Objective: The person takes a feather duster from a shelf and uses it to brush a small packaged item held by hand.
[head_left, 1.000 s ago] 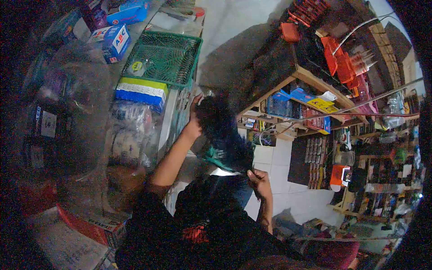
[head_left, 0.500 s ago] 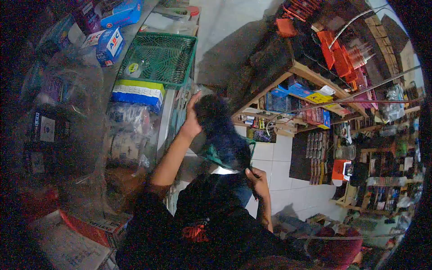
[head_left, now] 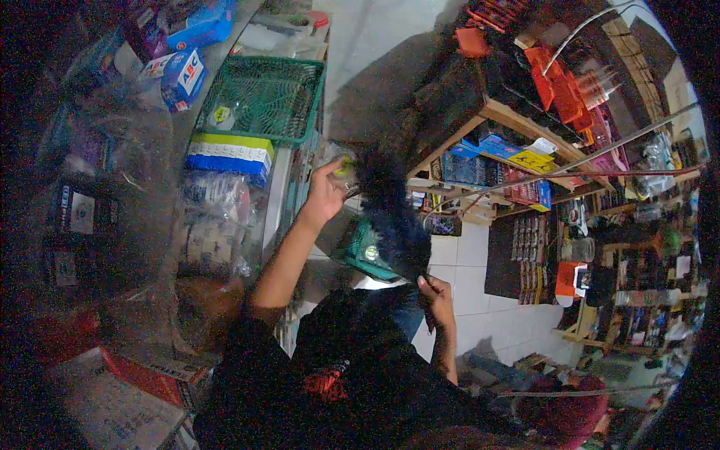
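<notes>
My left hand (head_left: 327, 193) is closed around a small clear container with a yellow-green label (head_left: 345, 169). Fingers of my right hand (head_left: 436, 297) are wrapped round the lower end of a dark, fluffy feather duster (head_left: 397, 217), whose bristles fan upward beside the container. Whether the bristles touch it I cannot tell. Behind and below the duster, in front of my body, is a small green basket (head_left: 354, 255) with a pale round item (head_left: 370, 253) in it. The duster hides part of this basket.
On the left counter stands a larger green basket (head_left: 315, 101) with a similar yellow-labelled item (head_left: 220, 116) inside. Boxes (head_left: 229, 159) and plastic-wrapped packs (head_left: 214, 236) line up below it. A wooden shelf (head_left: 517, 124) with goods and hanging cables (head_left: 622, 142) is at right.
The feather duster has swung to the right, uncovering the labelled container in my left hand and more of the small green basket. My right hand has shifted slightly right and down.
</notes>
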### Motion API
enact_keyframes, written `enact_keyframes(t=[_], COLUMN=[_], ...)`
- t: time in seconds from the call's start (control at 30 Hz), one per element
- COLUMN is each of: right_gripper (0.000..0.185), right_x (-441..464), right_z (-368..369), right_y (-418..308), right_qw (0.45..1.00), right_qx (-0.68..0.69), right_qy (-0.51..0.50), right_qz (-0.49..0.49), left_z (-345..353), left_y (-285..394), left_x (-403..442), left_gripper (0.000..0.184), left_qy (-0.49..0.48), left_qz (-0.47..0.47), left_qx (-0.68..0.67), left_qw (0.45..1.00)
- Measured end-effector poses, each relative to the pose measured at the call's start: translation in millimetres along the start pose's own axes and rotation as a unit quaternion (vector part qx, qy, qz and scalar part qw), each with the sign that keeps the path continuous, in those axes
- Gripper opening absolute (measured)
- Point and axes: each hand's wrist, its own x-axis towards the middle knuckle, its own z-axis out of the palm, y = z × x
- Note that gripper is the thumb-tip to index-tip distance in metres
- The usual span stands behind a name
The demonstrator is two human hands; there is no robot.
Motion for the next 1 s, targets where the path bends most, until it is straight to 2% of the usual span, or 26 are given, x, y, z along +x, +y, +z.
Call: enact_keyframes(t=[0.03,0.17,0.23,0.3,0.4,0.5,0.57,0.63,0.7,0.77,0.83,0.87,0.93,1.0], right_gripper=[0.027,0.026,0.026,0.027,0.027,0.026,0.026,0.027,0.026,0.026,0.027,0.027,0.027,0.028], right_x=[-1,7,3,-1,-4,-5,-4,-2,-1,-2,-8,-6,-1,-3], right_z=[1,-16,-14,-6,4,5,3,-2,-2,-3,0,-4,-13,-20], right_y=[-4,25,19,11,4,5,10,19,30,33,16,22,35,43], right_qw=[1.000,0.999,0.998,0.999,0.999,0.999,1.000,1.000,1.000,0.999,0.999,1.000,1.000,0.999], right_qx=[0.002,-0.033,-0.051,-0.019,0.012,0.024,0.018,0.002,0.005,0.015,0.034,0.024,0.005,-0.007], right_qy=[0.013,-0.021,-0.047,-0.032,-0.009,-0.011,-0.019,-0.027,0.007,0.014,-0.005,-0.009,-0.017,-0.033], right_qz=[-0.008,-0.004,-0.009,0.012,0.032,0.027,0.011,-0.011,0.016,0.028,0.027,0.012,-0.019,-0.021], left_z=[-2,-12,-9,-31,-41,-36,-30,-40,-52,-54,-40,-31,-35,-44], left_y=[-5,-8,-16,-21,-17,-18,-22,-26,-24,-26,-24,-23,-23,-19], left_x=[2,8,6,23,25,14,3,9,21,18,9,4,8,16], left_gripper=[0.024,0.026,0.029,0.031,0.032,0.031,0.029,0.026,0.023,0.022,0.021,0.021,0.021,0.022], left_qy=[-0.050,-0.050,-0.064,-0.077,-0.041,-0.089,-0.119,-0.117,-0.080,-0.081,-0.076,-0.072,-0.074,-0.092], left_qz=[0.043,-0.015,0.053,0.057,0.012,0.062,0.164,0.180,0.111,0.185,0.193,0.164,0.131,0.114], left_qx=[-0.019,0.047,0.145,0.176,0.139,0.201,0.270,0.265,0.185,0.301,0.298,0.238,0.209,0.238], left_qw=[0.998,0.998,0.986,0.980,0.989,0.974,0.941,0.940,0.973,0.932,0.932,0.955,0.966,0.960])
